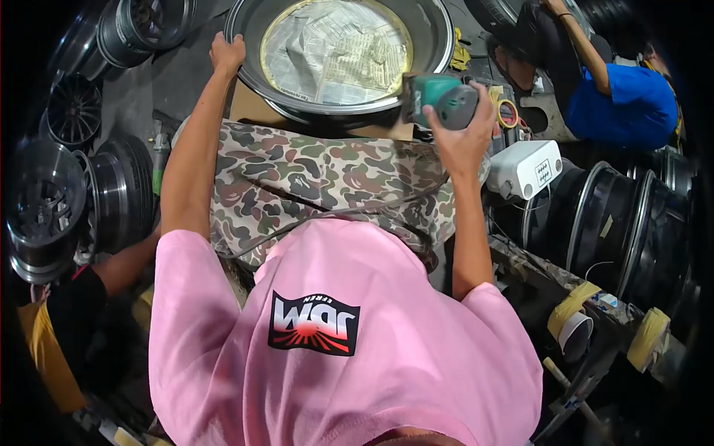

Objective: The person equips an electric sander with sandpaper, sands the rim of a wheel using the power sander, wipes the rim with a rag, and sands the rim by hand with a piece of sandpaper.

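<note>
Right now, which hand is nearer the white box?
Right. The right hand, gripping the green tool, is just beyond the white box and to its left; the left hand is farther away, at the wheel rim.

Green-and-grey sander (439,92), pink shirt (394,320)

I see the left arm (192,163) outstretched, left hand (227,53) curled. The right arm (470,230) reaches too, right hand (465,143) gripping wide.
</note>
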Motion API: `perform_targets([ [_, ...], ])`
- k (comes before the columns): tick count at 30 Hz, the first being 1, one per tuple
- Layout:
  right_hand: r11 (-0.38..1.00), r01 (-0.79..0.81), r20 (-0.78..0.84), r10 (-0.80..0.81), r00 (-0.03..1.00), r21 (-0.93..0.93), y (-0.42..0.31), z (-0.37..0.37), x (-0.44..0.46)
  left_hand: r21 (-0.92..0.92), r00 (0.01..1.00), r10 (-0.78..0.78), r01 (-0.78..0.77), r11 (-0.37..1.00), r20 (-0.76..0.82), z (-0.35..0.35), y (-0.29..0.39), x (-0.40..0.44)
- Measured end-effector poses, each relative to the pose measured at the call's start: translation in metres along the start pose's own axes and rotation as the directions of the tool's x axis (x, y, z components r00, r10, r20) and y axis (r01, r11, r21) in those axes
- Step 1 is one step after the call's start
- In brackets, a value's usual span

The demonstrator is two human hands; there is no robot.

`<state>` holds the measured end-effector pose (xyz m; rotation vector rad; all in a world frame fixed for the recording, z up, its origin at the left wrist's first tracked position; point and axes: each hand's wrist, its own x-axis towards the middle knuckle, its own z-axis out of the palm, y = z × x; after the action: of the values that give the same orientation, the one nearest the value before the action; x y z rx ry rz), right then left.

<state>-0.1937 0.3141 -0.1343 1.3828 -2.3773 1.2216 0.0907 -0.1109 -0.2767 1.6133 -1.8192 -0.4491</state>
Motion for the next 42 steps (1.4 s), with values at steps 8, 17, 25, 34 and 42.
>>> perform_targets([
  [8,0.975,0.203,0.06,-0.208,0.976,0.088,-0.015,0.024,-0.062,0.057,0.995,-0.075,0.071,0.996,0.065,-0.011,0.016,-0.007],
  [17,0.935,0.35,0.351,-0.348,0.869,0.061,0.006,-0.018,0.021,-0.029,0.992,-0.11,0.112,0.993,0.067,-0.004,0.024,-0.01],
  [25,0.901,0.422,0.664,-0.379,0.645,0.105,-0.049,-0.007,0.032,-0.076,0.993,-0.106,0.11,0.991,0.052,0.019,0.005,-0.008],
  [34,0.825,0.561,0.695,-0.442,0.567,0.067,-0.069,0.006,0.014,-0.064,0.961,-0.198,0.214,0.975,0.194,-0.022,0.053,-0.024],
  [42,0.806,0.591,0.617,-0.48,0.624,0.029,-0.041,-0.001,0.0,-0.129,0.996,-0.065,0.058,0.99,-0.057,0.062,-0.01,0.005],
])
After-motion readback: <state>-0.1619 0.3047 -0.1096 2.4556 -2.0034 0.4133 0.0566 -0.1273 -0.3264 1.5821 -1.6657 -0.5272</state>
